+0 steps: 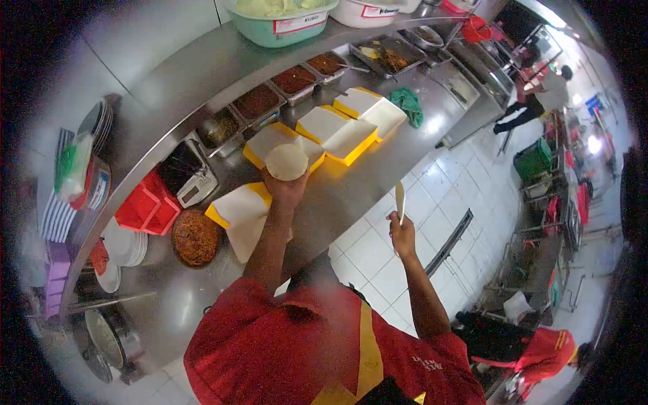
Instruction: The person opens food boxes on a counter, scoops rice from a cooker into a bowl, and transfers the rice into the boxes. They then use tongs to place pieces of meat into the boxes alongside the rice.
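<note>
My left hand is closed around a small, round, pale bowl. It hovers over an open yellow-and-white food box on the steel counter. In my right hand, out over the floor side of the counter, is a pale, flat rice paddle pointing up. Two more open boxes, a middle one and a far one, line up beyond the first. Close to my left forearm sits another box, its lid spread toward me.
Metal pans of red sauce run along the counter's back. A digital scale, red basket and round dish of brown food stand left. A green cloth lies right. Two people are across the aisle.
</note>
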Available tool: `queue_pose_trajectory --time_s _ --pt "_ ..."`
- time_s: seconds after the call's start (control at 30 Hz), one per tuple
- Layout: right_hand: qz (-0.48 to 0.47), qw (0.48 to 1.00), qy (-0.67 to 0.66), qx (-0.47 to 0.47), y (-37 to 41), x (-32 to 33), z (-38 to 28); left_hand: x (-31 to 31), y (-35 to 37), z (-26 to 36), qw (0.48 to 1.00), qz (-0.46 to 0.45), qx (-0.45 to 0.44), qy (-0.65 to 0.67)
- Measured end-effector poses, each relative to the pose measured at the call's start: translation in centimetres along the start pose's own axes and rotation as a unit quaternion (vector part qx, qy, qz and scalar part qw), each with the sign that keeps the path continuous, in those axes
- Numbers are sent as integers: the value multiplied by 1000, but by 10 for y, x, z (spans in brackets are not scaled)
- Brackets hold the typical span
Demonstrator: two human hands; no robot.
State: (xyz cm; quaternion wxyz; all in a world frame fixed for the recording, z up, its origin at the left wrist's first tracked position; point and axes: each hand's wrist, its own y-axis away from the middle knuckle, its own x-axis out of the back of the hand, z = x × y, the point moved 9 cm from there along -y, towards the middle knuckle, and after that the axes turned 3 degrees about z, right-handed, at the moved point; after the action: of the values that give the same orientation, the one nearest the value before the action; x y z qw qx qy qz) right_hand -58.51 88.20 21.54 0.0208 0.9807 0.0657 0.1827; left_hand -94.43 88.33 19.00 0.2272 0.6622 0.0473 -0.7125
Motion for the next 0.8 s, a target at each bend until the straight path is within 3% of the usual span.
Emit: queue_pose_trajectory --time_s 0.03,0.1,0.17,0.23,0.3,0.33,0.37,0.43,0.47,0.5,0.53,0.57,0.63,0.67,0.7,0.73,0.77,0.8 --pt "-3 1000 17 -22 -10 6 8 9 -6 5 998 48 -29 -16" --pt "-17 998 35 -44 -28 17 22 25 -22 12 998 50 -44 -20" --pt "-25 994 -34 -98 -48 28 50 29 -31 14 999 31 -26 -24" --pt "-68 987 -89 -118 -72 34 80 23 -29 24 996 39 -82 -8" --pt "-76 960 -213 -165 -90 40 101 34 -25 36 989 97 -101 -51" --pt "-52 973 -171 -146 -102 48 108 36 -25 42 987 102 -115 -51" --pt "-121 976 -128 -132 -113 52 109 38 -24 52 976 111 -150 -112" --pt "-129 953 -239 -136 -135 61 113 48 -28 64 958 124 -194 -173" --pt "-137 966 -107 -192 -143 70 118 49 -27 81 836 187 -272 -437" --pt "-144 965 -108 -189 -156 78 129 41 -27 89 636 234 -322 -661" --pt "-160 958 -168 -170 -170 87 143 15 -21 61 659 170 -344 -647" --pt "-175 946 -228 -149 -181 93 143 27 -29 46 656 170 -350 -647" --pt "-169 955 -178 -165 -195 110 158 41 -58 -2 244 158 -283 -914" --pt "-144 953 -208 -165 -200 122 162 31 -58 -17 239 159 -282 -915" --pt "-118 950 -238 -163 -205 133 166 21 -64 -32 170 171 -254 -937" --pt "-158 931 -237 -227 -209 136 175 17 -71 -41 99 182 -225 -952" --pt "-161 930 -236 -232 -206 139 181 23 -71 -45 96 184 -220 -953" --pt "-122 939 -253 -198 -209 148 182 25 -67 -44 130 196 -265 -935"
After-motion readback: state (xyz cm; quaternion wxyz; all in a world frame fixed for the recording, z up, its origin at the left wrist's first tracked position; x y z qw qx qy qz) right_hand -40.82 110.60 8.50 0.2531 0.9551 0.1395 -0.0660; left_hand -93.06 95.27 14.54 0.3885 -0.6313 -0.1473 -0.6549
